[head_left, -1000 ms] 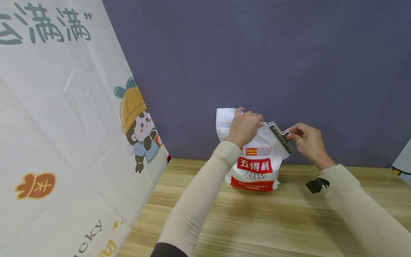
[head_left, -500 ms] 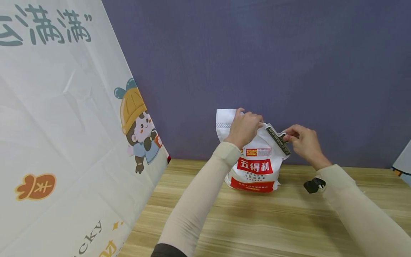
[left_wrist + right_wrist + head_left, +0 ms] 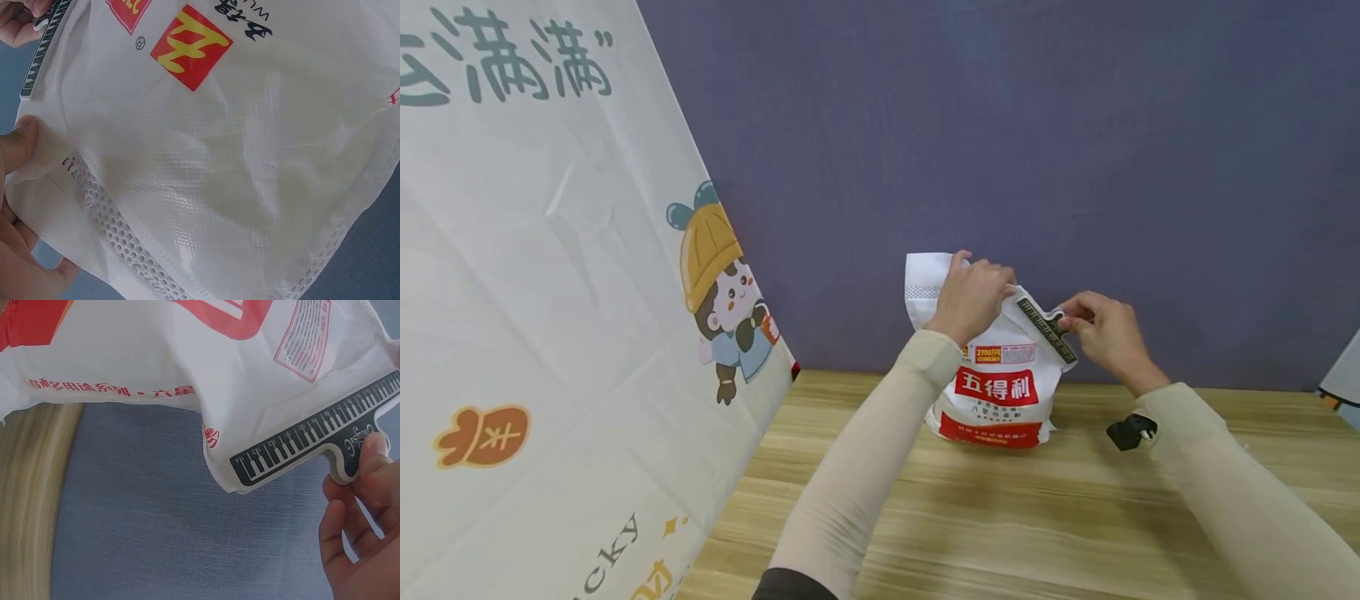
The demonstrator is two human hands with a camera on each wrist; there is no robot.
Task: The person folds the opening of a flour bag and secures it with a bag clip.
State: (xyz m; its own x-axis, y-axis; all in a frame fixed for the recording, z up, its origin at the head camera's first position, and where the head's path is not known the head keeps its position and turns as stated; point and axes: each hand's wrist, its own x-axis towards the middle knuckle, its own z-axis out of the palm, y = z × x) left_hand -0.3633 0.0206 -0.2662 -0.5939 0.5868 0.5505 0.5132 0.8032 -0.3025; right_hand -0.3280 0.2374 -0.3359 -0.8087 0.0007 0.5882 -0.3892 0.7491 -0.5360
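Observation:
A white flour bag [image 3: 996, 408] with red labels stands on the wooden table. My left hand [image 3: 970, 300] grips the bag's folded top edge; in the left wrist view the thumb of that hand [image 3: 25, 206] presses the white woven plastic beside a dotted seam strip. A black-and-white clip with a piano-key pattern [image 3: 1045, 329] lies along the bag's upper right edge. My right hand [image 3: 1108, 333] pinches the clip's handle between thumb and fingers. In the right wrist view the long jaw of the clip [image 3: 312, 431] overlaps the bag's edge, and the right thumb rests on the handle.
A blue-grey cloth wall [image 3: 1075, 150] rises right behind the bag. On the left stands a white printed sheet [image 3: 587, 292] with cartoon drawings. The light wooden table [image 3: 1000, 533] runs below, and a white panel [image 3: 1343, 371] edges in at the far right.
The clip and my right hand have moved slightly left, further onto the bag's upper right edge. My left hand and the bag have stayed nearly still.

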